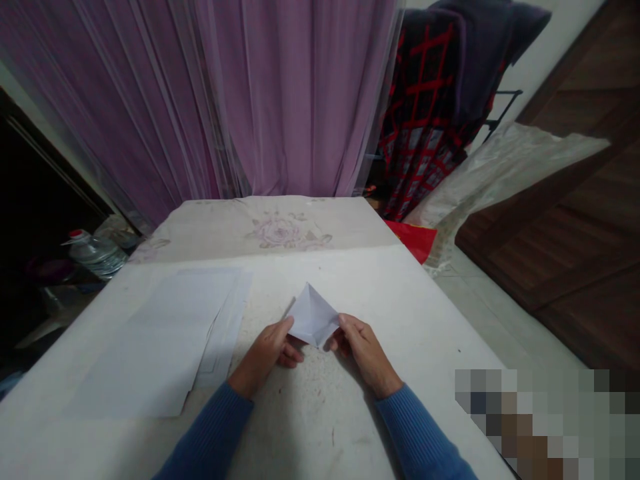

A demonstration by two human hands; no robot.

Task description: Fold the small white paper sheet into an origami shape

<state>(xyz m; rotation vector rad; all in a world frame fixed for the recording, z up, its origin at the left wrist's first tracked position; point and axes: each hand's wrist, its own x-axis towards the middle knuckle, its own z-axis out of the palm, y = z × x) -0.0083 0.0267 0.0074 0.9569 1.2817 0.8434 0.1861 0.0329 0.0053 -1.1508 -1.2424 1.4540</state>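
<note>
Between my two hands is a small piece of folded white paper, with creases meeting near its middle and one corner pointing away from me. My left hand pinches its left corner between thumb and fingers. At the right corner, my right hand grips it the same way, its fingers partly hidden under the edge. The paper is held just over the white tabletop; whether its lower edge touches the surface I cannot tell.
Left of my hands lies a stack of white paper sheets. Flowered cloth covers the table's far end, before a purple curtain. A clear bottle with a red cap stands beyond the left edge; a red bag is past the right edge.
</note>
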